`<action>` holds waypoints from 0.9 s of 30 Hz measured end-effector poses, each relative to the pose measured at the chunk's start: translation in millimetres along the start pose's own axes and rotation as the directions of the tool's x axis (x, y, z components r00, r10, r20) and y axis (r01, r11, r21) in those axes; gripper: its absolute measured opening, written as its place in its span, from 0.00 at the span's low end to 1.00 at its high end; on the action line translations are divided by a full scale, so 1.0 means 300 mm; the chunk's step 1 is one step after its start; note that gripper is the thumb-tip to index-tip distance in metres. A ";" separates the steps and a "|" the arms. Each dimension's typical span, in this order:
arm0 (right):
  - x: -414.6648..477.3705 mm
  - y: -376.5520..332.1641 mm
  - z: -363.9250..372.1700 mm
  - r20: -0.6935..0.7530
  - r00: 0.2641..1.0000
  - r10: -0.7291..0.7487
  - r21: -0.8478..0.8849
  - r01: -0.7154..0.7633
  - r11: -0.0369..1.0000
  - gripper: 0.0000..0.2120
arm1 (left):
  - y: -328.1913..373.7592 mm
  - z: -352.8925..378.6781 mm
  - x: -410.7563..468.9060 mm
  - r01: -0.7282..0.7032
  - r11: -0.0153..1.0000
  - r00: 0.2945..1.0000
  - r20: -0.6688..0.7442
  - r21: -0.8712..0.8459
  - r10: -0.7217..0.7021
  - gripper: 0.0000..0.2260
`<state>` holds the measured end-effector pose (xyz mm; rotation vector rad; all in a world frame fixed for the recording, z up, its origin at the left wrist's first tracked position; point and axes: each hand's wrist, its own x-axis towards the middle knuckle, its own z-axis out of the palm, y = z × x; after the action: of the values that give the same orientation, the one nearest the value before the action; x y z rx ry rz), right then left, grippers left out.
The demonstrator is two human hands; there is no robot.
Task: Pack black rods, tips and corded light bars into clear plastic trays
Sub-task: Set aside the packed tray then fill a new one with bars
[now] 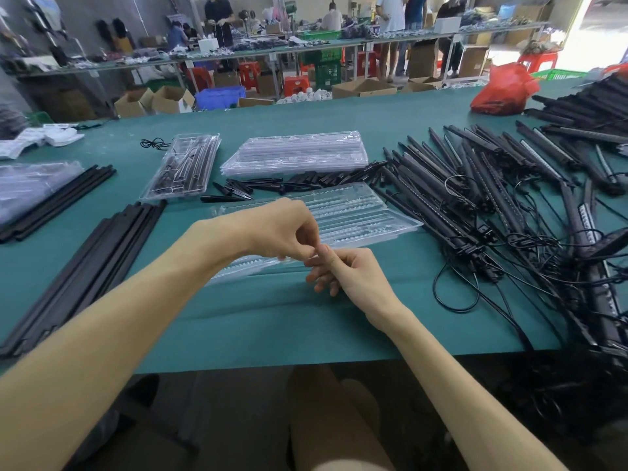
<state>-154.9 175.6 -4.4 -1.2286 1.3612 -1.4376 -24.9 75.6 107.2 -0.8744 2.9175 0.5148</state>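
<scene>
An empty clear tray (356, 215) lies on the green table (272, 317) right in front of me. Both hands meet above its near edge. My left hand (278, 229) has its fingers curled, and their tips pinch at the thumb of my right hand (350, 273). The right hand's fingers are loosely curled and hold nothing. Long black rods (85, 263) lie in a bundle at the left. Black pointed tips (234, 192) and short black pieces (339, 178) lie behind the tray. Corded light bars (492, 198) are heaped at the right.
A stack of empty clear trays (299, 151) sits behind the tips, with a filled tray (183, 168) to its left. More rods (57, 202) and bagged plastic (27, 185) lie far left. A red bag (506, 90) is at the back right. People work at benches beyond.
</scene>
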 end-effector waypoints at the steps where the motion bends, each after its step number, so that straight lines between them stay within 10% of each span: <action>1: -0.001 0.000 -0.001 -0.002 1.000 -0.003 0.003 0.003 1.000 0.20 | 0.002 -0.001 -0.002 -0.002 1.000 1.000 -0.009 0.007 0.002 0.04; 12: 0.003 -0.002 -0.004 -0.032 0.999 -0.002 0.040 0.003 0.999 0.21 | 0.020 0.030 -0.019 -0.017 0.991 0.994 -0.103 0.130 0.030 0.04; 27: 0.019 0.000 -0.007 -0.106 0.994 0.034 0.179 -0.015 0.984 0.24 | -0.051 -0.004 -0.041 -0.004 0.985 0.984 -0.175 -0.172 -0.026 0.11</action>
<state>-158.1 170.6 -3.7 -1.0284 1.2832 -1.5914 -6.3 69.8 105.5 -1.0040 3.0604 0.7335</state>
